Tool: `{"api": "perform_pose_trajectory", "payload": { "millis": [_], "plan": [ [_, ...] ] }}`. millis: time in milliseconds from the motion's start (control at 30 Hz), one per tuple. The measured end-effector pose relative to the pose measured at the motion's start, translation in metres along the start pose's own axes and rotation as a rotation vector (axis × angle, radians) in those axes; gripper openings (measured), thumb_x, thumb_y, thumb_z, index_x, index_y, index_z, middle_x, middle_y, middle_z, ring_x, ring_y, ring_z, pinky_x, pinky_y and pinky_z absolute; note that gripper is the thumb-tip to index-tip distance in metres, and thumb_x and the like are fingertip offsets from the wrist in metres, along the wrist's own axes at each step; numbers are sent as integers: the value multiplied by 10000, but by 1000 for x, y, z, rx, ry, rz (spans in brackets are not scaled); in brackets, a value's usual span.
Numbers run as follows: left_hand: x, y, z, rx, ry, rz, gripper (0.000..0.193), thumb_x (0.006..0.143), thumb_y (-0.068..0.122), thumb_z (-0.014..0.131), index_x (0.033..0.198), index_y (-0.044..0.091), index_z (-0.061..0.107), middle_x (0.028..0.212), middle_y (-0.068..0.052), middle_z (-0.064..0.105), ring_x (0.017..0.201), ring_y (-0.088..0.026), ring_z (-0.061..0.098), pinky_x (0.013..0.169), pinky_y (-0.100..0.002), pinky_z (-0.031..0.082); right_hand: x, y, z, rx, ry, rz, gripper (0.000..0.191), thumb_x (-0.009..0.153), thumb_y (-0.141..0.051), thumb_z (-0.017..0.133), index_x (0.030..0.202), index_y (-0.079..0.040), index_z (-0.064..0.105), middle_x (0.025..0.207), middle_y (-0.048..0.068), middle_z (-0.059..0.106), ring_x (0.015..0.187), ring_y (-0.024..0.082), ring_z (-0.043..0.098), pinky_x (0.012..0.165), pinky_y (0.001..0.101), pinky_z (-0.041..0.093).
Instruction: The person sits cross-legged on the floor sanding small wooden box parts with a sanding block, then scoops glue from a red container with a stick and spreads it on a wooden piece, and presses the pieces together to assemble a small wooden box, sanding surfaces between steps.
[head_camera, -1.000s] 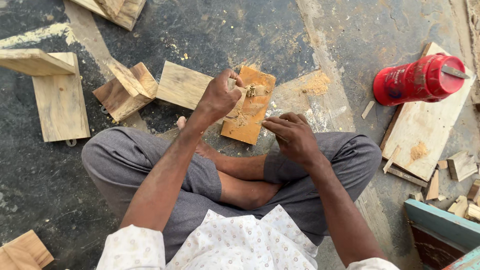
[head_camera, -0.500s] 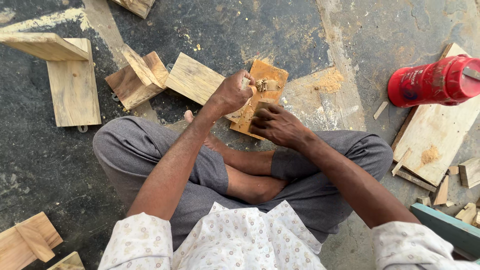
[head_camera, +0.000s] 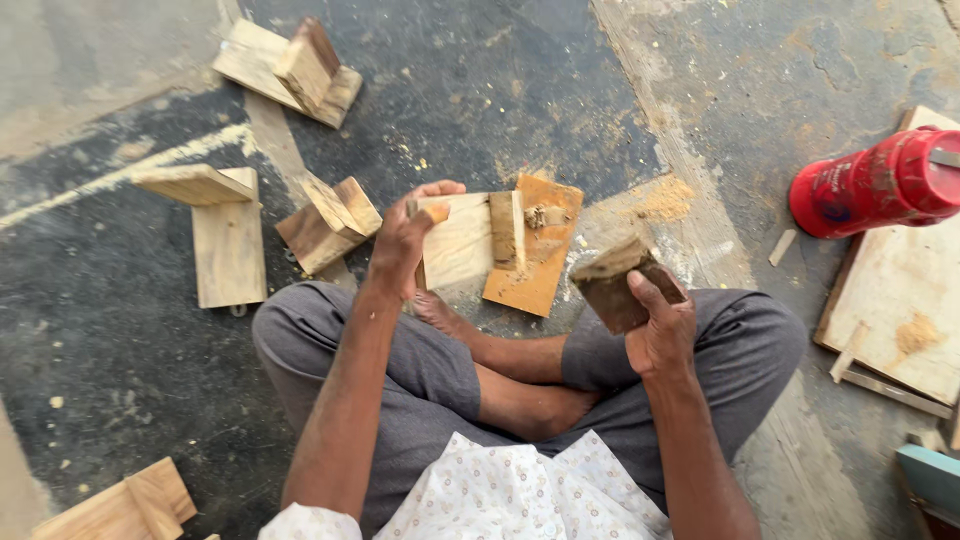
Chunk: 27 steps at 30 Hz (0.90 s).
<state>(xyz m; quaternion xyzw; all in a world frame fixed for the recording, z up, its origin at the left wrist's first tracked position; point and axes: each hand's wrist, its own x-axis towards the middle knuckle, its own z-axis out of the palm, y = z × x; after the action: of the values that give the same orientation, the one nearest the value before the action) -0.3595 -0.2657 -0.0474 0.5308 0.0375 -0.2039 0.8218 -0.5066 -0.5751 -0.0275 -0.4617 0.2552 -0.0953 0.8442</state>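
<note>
You sit cross-legged on the floor, and both of your hands are raised over your lap with wood in them.

Your left hand is closed on the near-left end of a pale wooden board, thumb on top and fingers curled under, so the board's face tilts up towards you. A narrow wooden strip lies across that face, probably fixed there, though the view is too small to tell how. Holding it by the end leaves that middle part open to sight.

Your right hand grips a dark wooden block from below, thumb pressed along its near side. The block stands clear of the board, to its right, with a gap between them.

Under the board, flat on the floor, lies an orange-brown wooden panel with a small heap of sawdust and chips on its far end; it sits just beyond your crossed legs, within easy reach.

To the left, other joined wooden pieces stand apart, more lie farther off, and one sits at the near left corner. At the right a red plastic jar lies on its side, resting partly on a large pale plywood sheet, with thin offcuts just beside it.
</note>
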Motion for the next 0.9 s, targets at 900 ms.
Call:
{"api": "perform_pose_trajectory", "payload": {
  "millis": [900],
  "plan": [
    [-121, -29, 6, -764, 76, 216, 774, 896, 476, 691, 1520, 104, 423, 1521, -138, 485, 1396, -308, 499, 1147, -485, 462, -15, 52, 79, 314, -348, 420, 545, 888, -74, 729, 1399, 8, 559, 1306, 230, 669, 1255, 364, 633, 1105, 579, 507]
  ]
}}
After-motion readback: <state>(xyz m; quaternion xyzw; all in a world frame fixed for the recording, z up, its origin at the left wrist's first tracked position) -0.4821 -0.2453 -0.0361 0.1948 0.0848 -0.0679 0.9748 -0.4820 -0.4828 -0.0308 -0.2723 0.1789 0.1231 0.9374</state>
